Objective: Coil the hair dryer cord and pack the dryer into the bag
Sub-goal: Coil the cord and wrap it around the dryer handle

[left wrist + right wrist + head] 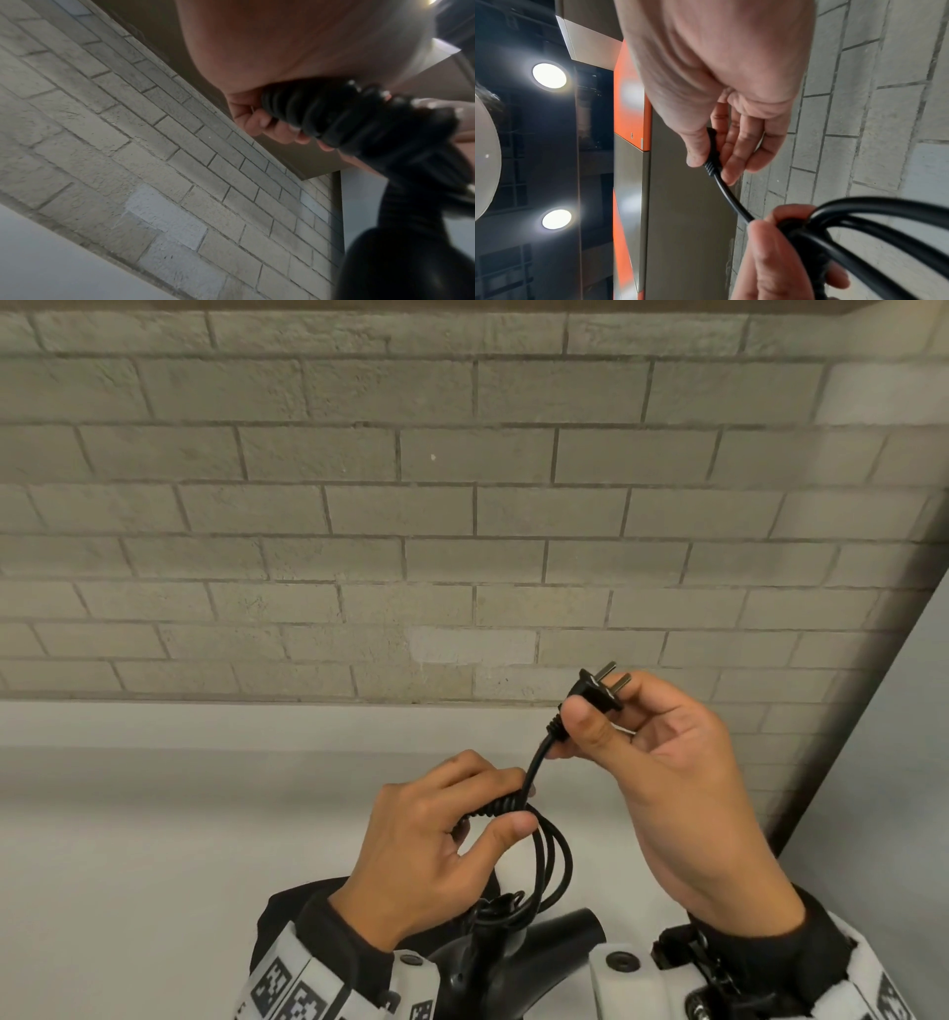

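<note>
The black cord (552,857) hangs in several loops, bound by tight turns at the top. My left hand (452,834) grips that wrapped bundle (321,115) between thumb and fingers. A short free length of cord rises to the two-pin plug (598,690), which my right hand (662,762) pinches between thumb and fingers, pins pointing up and right. In the right wrist view the plug (712,154) sits under the thumb, with the loops (859,219) below. The black hair dryer (518,947) lies under my wrists at the bottom edge, mostly hidden. A dark bag (287,911) peeks out beneath my left sleeve.
A white countertop (154,839) runs to a grey brick wall (359,531). A pale panel (883,762) stands at the right. Overhead in the right wrist view are an orange and grey cabinet (631,125) and round ceiling lights (549,75).
</note>
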A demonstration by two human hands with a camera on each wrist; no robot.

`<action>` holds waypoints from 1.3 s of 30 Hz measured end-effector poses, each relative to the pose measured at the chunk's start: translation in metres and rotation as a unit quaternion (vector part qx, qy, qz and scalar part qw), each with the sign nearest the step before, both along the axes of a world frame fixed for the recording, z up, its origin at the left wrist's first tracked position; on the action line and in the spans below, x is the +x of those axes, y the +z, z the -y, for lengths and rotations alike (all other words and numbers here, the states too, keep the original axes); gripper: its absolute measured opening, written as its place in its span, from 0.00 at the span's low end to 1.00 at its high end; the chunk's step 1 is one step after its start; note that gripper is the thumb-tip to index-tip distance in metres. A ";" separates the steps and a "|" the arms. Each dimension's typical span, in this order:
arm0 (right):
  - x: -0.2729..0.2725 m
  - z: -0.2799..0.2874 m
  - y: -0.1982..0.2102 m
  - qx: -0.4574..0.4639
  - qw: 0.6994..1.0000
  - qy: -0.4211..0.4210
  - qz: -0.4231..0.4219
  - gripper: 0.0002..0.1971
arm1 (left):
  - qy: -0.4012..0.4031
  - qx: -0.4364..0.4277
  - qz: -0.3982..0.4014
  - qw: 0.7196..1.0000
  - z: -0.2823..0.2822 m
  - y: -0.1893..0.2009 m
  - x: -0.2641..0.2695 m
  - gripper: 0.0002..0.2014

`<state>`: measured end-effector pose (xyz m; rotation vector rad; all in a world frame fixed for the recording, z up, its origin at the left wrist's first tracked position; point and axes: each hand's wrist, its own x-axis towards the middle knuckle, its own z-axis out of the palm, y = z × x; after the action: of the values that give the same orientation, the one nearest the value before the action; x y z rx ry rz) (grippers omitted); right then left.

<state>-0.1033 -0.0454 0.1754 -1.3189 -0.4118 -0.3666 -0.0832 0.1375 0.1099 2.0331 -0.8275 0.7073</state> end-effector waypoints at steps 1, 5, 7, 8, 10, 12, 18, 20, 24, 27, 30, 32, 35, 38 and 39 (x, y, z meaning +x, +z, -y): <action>0.001 0.001 0.000 0.001 1.000 -0.003 -0.001 0.13 | 0.004 0.002 0.003 1.000 0.000 0.001 0.000 0.14; 0.003 0.004 -0.001 0.011 1.000 -0.013 -0.014 0.15 | 0.013 0.008 0.005 1.000 0.000 0.002 0.000 0.14; 0.005 0.006 -0.006 0.027 0.999 -0.009 -0.036 0.14 | 0.009 0.005 0.006 1.000 0.000 0.002 -0.001 0.13; 0.005 0.006 -0.010 0.039 0.998 -0.005 -0.052 0.13 | 0.005 0.002 0.005 1.000 0.000 0.002 -0.001 0.13; 0.008 0.007 -0.020 0.061 0.994 0.002 -0.095 0.13 | -0.004 -0.009 -0.002 1.000 0.000 0.000 -0.001 0.12; 0.010 0.007 -0.030 0.077 0.988 -0.005 -0.134 0.12 | -0.018 -0.023 -0.014 0.999 0.000 -0.003 -0.002 0.12; 0.008 0.012 -0.055 0.101 0.976 -0.007 -0.195 0.17 | -0.043 -0.044 -0.031 0.998 -0.003 -0.004 -0.002 0.14; 0.006 0.011 -0.062 0.075 0.976 -0.013 -0.204 0.14 | -0.050 -0.049 -0.033 0.997 -0.004 -0.005 -0.001 0.15; 0.003 0.003 -0.077 0.051 0.974 -0.043 -0.217 0.10 | -0.075 -0.070 -0.038 0.994 -0.005 -0.006 0.003 0.12; 0.002 -0.002 -0.084 0.035 0.971 -0.053 -0.232 0.08 | -0.068 -0.092 -0.018 0.993 -0.005 -0.004 0.004 0.13; 0.002 -0.004 -0.087 0.056 0.963 -0.034 -0.260 0.07 | -0.052 -0.125 -0.002 0.991 -0.005 -0.001 0.006 0.14; 0.001 -0.004 -0.086 0.053 0.964 -0.026 -0.258 0.06 | -0.047 -0.140 0.014 0.989 -0.004 -0.001 0.007 0.12; -0.002 -0.005 -0.087 0.005 0.972 -0.012 -0.235 0.08 | -0.042 -0.160 0.036 0.986 -0.002 -0.002 0.009 0.10; -0.007 -0.005 -0.088 -0.045 0.976 0.013 -0.214 0.14 | -0.032 -0.170 0.052 0.984 -0.001 -0.003 0.011 0.09; -0.008 -0.005 -0.089 -0.038 0.977 0.032 -0.208 0.15 | -0.028 -0.173 0.056 0.983 0.000 -0.003 0.011 0.08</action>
<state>-0.1118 -0.0407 0.0860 -1.4111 -0.1164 -0.0150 -0.0717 0.1378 0.1064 1.6666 -0.7625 0.8747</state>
